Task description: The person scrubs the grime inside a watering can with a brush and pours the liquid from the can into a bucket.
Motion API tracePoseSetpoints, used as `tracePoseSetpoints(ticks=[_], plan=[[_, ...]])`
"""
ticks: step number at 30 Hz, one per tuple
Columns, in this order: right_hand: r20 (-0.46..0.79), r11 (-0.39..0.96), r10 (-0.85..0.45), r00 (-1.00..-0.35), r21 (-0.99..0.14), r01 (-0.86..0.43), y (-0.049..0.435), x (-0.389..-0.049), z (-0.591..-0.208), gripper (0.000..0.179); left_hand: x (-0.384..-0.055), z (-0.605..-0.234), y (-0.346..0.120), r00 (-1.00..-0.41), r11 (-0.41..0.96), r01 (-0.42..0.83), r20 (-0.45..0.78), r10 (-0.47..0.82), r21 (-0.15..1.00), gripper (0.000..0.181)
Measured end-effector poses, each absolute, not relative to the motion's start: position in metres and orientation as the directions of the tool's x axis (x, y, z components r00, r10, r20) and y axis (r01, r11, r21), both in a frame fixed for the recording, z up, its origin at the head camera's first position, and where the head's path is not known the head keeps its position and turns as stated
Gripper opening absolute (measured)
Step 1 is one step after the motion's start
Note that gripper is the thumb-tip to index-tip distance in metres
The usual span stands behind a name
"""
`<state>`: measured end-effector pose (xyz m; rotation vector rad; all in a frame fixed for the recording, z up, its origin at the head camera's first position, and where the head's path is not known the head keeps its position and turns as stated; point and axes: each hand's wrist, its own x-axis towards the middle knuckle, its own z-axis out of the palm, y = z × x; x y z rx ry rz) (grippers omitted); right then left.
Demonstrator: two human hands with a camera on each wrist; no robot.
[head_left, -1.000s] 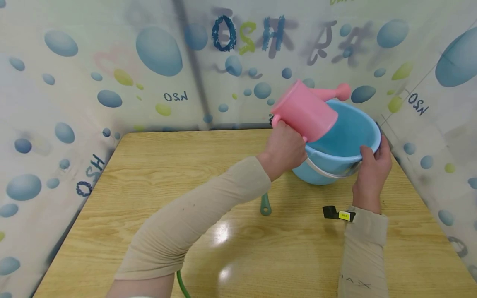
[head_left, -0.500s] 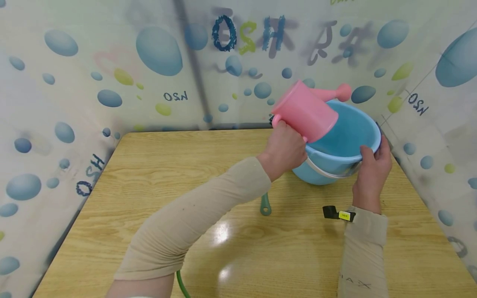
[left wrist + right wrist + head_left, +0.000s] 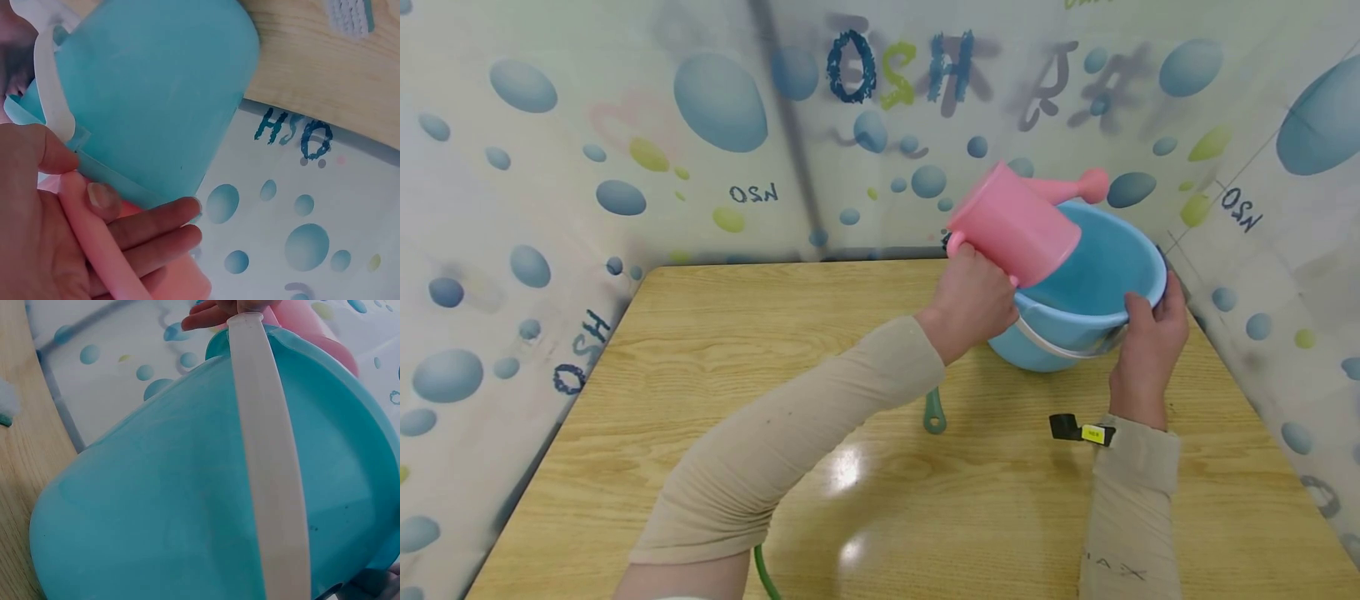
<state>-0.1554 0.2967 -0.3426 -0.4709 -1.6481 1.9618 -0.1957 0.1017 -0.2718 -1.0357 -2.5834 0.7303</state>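
My left hand [image 3: 976, 293] holds a pink watering can [image 3: 1018, 227] by its handle. The can is tipped on its side, its spout reaching right over the far rim of a light blue bucket [image 3: 1105, 265]. In the left wrist view, the can's handle [image 3: 94, 234] crosses the palm, with some fingertips stretched out near the bucket's rim. My right hand [image 3: 1150, 342] grips the bucket's right rim, thumb toward the inside and fingers outside. A white bail handle [image 3: 1052, 346] hangs down along the bucket's near side. No water shows coming from the spout.
A green brush handle [image 3: 934, 414] lies on the wooden table [image 3: 760, 333], and white brush bristles [image 3: 349, 17] show in the left wrist view. A green hose [image 3: 765, 571] runs at the front edge. Patterned walls [image 3: 850, 158] enclose the table's back and sides.
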Motion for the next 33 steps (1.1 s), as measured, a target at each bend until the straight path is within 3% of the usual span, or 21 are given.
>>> tracePoseSetpoints(ticks=[10, 18, 33], plan=[[0.090, -0.122, 0.592, -0.801, -0.973, -0.199, 0.298, -0.157, -0.345, 0.049, -0.196, -0.282, 0.096, -0.679, 0.685, 0.585, 0.199, 0.707, -0.434, 0.042], [0.086, -0.123, 0.593, -0.801, -0.973, -0.195, 0.298, -0.157, -0.345, 0.049, -0.195, -0.288, 0.094, -0.656, 0.705, 0.569, 0.283, 0.700, -0.424, 0.040], [0.052, -0.131, 0.590, -0.806, -0.978, -0.160, 0.299, -0.155, -0.342, 0.051, -0.197, -0.288, 0.092, -0.599, 0.680, 0.615, 0.325, 0.732, -0.399, 0.039]])
